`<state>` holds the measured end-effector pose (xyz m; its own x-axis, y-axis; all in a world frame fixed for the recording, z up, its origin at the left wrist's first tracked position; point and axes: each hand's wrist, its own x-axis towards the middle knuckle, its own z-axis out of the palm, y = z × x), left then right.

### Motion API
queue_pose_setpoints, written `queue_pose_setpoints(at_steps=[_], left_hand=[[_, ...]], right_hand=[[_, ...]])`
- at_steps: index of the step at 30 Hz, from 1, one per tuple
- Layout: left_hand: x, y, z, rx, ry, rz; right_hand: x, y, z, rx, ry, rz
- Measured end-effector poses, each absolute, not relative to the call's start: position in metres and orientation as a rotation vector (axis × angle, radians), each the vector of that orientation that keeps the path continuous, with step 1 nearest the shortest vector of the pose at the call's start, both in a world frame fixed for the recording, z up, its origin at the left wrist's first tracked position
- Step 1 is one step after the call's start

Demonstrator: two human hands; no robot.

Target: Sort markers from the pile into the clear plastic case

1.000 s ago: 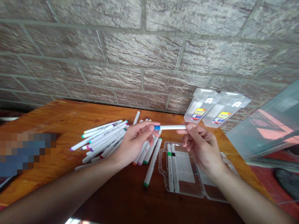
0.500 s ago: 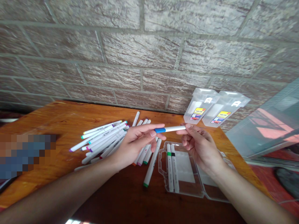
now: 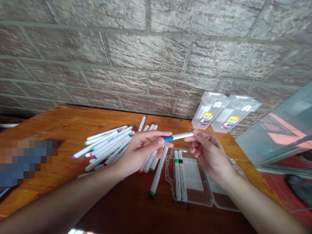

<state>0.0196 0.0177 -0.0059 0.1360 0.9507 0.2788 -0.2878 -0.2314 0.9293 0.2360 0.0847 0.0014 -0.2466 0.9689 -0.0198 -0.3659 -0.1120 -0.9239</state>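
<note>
A white marker (image 3: 182, 136) with a blue cap end is held up between my two hands. My left hand (image 3: 143, 147) pinches the blue end between thumb and fingers. At the other end, my right hand (image 3: 207, 148) grips the white tip with thumb and forefinger, its other fingers curled. Below my right hand lies an open clear plastic case (image 3: 192, 198), holding two white markers (image 3: 180, 175), one banded green and one banded black. A loose marker with a green end (image 3: 158, 172) rests just left of the case. My left hand partly hides a pile of white markers (image 3: 109, 146).
Two clear plastic containers (image 3: 219, 112) with yellow labels stand at the back right of the wooden table (image 3: 65, 130). A brick wall (image 3: 146, 65) rises behind it. A pixelated dark patch (image 3: 24, 164) covers something at the left.
The marker has tilted slightly, its blue end now a little lower and further right against my left fingers. Both hands have barely moved.
</note>
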Motion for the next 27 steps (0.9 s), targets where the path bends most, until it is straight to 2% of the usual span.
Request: queue_pose_setpoints(at_steps=[14,27], left_hand=[[0.0206,0.0157,-0.0014,1.274,0.750,1.278],[0.0236,0.0195,-0.0005,1.181,0.920,1.315]], right_hand=[[0.2348,0.0824,0.0043,-0.868,-1.067,1.636],[0.2355,0.0825,0.0071,-0.884,-1.078,1.492]])
